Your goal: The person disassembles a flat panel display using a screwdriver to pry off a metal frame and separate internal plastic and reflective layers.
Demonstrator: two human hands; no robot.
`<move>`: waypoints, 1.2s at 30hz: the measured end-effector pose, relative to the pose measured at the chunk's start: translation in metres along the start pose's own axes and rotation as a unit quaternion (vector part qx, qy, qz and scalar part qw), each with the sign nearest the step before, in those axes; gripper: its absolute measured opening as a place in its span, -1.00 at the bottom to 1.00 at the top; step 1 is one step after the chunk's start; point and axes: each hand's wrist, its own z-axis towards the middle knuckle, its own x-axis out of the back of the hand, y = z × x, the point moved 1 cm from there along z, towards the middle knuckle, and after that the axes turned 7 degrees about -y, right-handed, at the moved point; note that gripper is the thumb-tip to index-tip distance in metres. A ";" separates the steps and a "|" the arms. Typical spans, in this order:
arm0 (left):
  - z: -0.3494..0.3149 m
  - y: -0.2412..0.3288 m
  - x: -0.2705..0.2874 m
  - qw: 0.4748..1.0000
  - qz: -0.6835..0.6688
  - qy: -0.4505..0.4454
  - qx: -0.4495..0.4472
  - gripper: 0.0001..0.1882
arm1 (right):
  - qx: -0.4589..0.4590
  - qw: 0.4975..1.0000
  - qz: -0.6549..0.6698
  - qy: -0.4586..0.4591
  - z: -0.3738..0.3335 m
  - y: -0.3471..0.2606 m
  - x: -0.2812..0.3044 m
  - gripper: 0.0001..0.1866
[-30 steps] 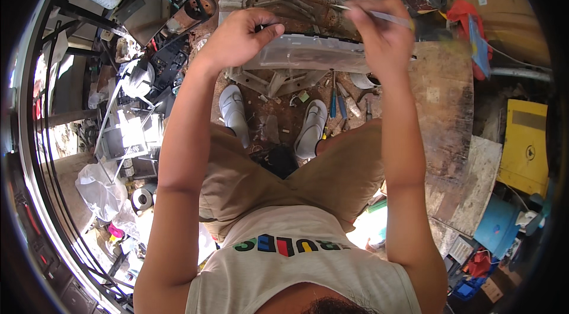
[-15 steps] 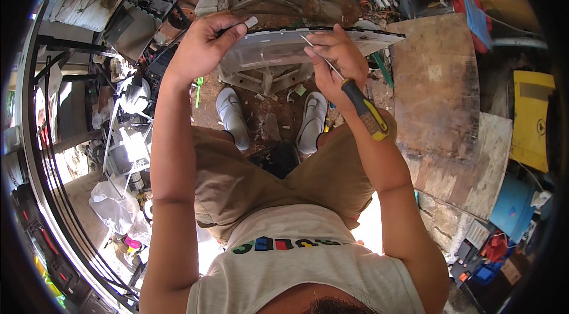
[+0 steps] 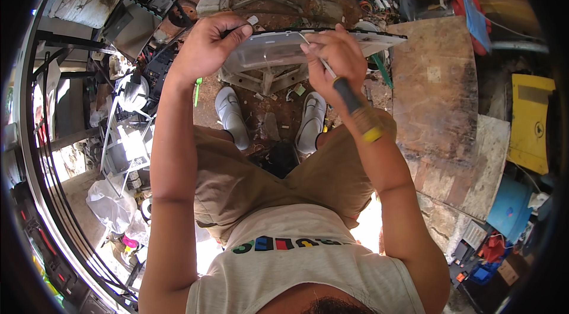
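Note:
A flat, pale grey panel with a thin black edge (image 3: 267,53) is held up in front of me, seen nearly edge-on. My left hand (image 3: 213,41) grips its left end, thumb on the near face. In my right hand (image 3: 341,59) is a screwdriver (image 3: 349,95) with a black and yellow handle. Its thin metal shaft points up and left, and the tip is at the panel's black upper edge. The handle's end lies over my right forearm. Whether my right fingers also touch the panel I cannot tell.
A large worn wooden board (image 3: 435,83) lies to the right, with a yellow panel (image 3: 530,124) and a blue container (image 3: 510,207) beyond it. Black metal frame bars (image 3: 44,118) run down the left. A green plastic fork (image 3: 197,92) and small scraps lie near my feet.
My right hand has shifted slightly, and the screwdriver's handle has swung a little left and stands steeper. The tip has moved slightly up and left along the panel's edge. My left hand stays on the panel.

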 end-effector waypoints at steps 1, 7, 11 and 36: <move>0.000 -0.001 0.000 1.000 0.000 0.001 -0.001 -0.77 | 0.037 0.998 -0.042 0.005 -0.002 0.000 -0.003 -0.84; 0.000 -0.003 0.000 1.000 0.007 0.006 -0.013 -0.80 | 0.007 0.996 -0.062 -0.063 0.012 -0.008 0.003 -0.87; -0.004 0.004 0.001 1.000 0.010 -0.007 0.013 -0.80 | -0.223 0.942 0.073 -0.239 0.054 0.002 0.025 -0.85; 0.046 0.053 -0.041 0.985 0.169 -0.024 0.027 -0.72 | -0.080 0.984 0.149 -0.060 -0.015 0.052 0.052 -0.81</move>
